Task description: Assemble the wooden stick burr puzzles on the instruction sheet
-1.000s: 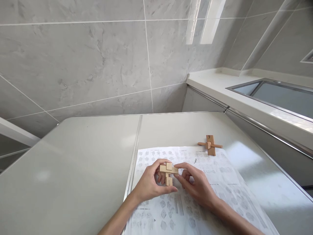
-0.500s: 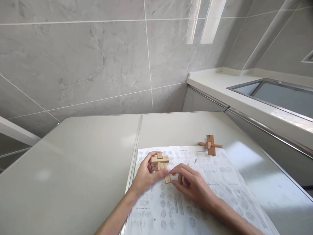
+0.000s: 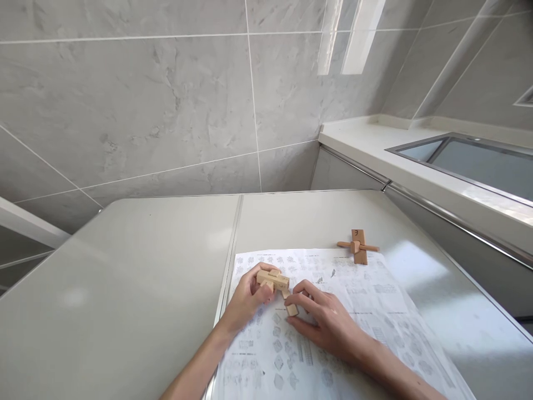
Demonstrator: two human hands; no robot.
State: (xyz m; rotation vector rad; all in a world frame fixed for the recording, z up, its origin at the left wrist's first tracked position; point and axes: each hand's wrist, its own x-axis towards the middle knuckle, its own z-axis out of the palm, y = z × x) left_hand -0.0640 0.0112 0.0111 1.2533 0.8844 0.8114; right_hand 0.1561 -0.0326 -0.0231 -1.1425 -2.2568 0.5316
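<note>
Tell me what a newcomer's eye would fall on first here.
Probably the left hand and right hand, both on pale wooden pieces low in the middle, over a printed sheet. Next, the darker cross-shaped wooden piece lying off to the right, at the sheet's far edge.

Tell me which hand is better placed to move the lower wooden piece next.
Probably the right hand: it is at the lower wooden piece's near end, while the left hand grips the upper wooden block.
</note>
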